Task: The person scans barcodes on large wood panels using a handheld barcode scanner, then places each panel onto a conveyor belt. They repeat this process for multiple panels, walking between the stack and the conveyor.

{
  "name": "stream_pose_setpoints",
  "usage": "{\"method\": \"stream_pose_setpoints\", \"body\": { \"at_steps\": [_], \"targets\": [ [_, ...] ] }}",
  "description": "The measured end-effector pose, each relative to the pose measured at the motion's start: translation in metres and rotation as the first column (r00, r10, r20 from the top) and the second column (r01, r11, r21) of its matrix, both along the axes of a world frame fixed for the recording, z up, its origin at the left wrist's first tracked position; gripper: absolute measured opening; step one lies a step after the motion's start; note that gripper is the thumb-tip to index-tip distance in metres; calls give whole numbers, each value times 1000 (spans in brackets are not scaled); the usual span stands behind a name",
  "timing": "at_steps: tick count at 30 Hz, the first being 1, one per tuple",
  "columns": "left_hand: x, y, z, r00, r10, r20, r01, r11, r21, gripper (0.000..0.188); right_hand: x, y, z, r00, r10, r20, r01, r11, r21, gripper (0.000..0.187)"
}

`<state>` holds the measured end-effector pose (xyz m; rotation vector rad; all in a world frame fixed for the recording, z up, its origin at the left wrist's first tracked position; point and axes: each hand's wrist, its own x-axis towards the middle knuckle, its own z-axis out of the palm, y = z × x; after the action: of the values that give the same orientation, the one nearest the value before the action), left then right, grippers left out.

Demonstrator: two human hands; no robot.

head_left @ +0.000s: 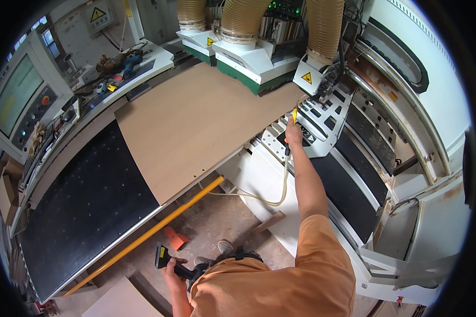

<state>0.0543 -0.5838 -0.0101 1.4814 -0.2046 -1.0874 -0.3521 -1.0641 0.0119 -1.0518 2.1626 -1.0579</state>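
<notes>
My right arm reaches forward, and my right hand (293, 134) is closed around a yellow-tipped air blow gun (294, 113). Its nozzle points at the white tool plate (322, 124) beside the machine head (314, 79). A clear air hose (283, 193) hangs from the gun and curves back under the bed. Low down near my waist, my left hand (173, 268) grips the handle of a black handheld barcode scanner (162, 255). A large brown board (190, 121) lies flat on the machine bed, its far edge beneath the green-skirted dust hoods (248, 61).
A black perforated feed table (84, 211) extends left of the board. Along the near edge runs a yellow bar (153, 232). An orange object (176, 238) lies on the floor. Far left stand a control panel (24, 95) and a cluttered side bench (158, 55). Another board (122, 301) is at bottom left.
</notes>
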Motion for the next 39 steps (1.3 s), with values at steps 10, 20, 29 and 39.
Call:
{"method": "stream_pose_setpoints", "body": {
  "at_steps": [10,20,29,39],
  "targets": [
    [30,-13,3,997,-19,74,17,999,30,30,8,-4,-17,986,2,-170,12,997,80,76],
    [53,-14,-1,998,-22,55,18,997,77,30,9,8,-37,996,-88,25,91,989,-117,64],
    [32,-29,14,844,-536,-21,535,844,-24,30,-3,20,-46,927,21,375,90,957,-275,52],
    [-102,-119,35,-489,-871,-57,852,-490,184,49,-10,12,-57,915,59,398,56,961,-272,50]
  ]
}}
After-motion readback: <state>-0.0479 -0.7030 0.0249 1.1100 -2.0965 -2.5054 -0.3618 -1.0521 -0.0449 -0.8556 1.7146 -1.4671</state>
